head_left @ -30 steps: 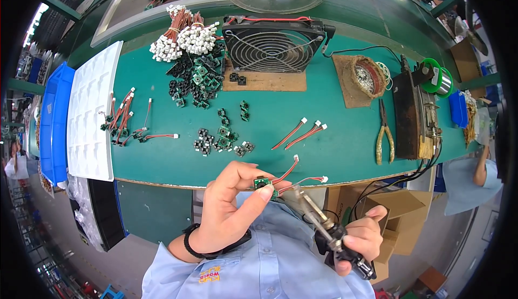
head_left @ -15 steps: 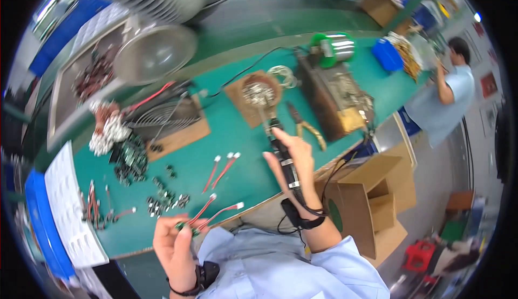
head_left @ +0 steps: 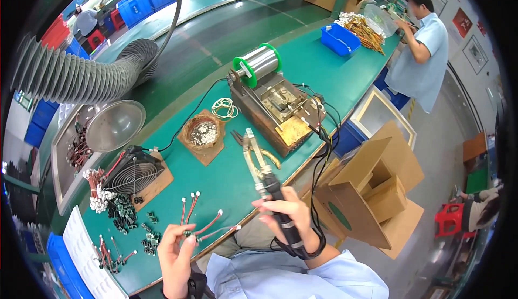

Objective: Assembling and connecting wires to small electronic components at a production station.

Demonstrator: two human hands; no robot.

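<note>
On the worktop (head_left: pixel 307 64), spool (head_left: pixel 263 63) as landmark | nearer the person than spool: right hand (head_left: pixel 290 211) wrapped around a two-pronged tool (head_left: pixel 273 188) | nearer and left of spool: left hand (head_left: pixel 178 255) pinching a small wired board (head_left: pixel 189 234) | step, apparently: holding tool and board apart | next move likely calls for a steady pinch
</note>
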